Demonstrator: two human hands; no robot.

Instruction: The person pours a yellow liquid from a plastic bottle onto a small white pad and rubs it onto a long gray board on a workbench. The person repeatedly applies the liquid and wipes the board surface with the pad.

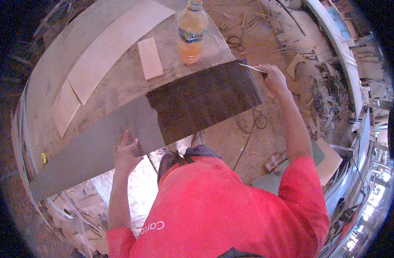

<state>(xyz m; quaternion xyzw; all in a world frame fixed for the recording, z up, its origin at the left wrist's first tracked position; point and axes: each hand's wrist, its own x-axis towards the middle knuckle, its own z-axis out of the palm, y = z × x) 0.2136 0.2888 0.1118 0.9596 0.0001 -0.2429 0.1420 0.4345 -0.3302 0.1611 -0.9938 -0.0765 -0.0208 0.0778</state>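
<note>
A long grey board (89,144) lies along the table's near edge, and a dark brown section or sheet (207,99) covers its right end. Resting on the grey surface is my left hand (127,152), its fingers spread. My right hand (273,78) is closed around a thin, light-coloured tool (253,68) beyond the right end of the dark part. The tip of that tool reaches the dark part's far right corner. Whether it is a blade or a brush, I cannot make out.
On the table (115,92) stand a plastic bottle (191,26) of orange liquid and a small pale block (151,58). A long pale strip (115,41) and a shorter piece (65,109) lie farther left. Scraps (295,64) and a dark cable (248,139) litter the floor at right.
</note>
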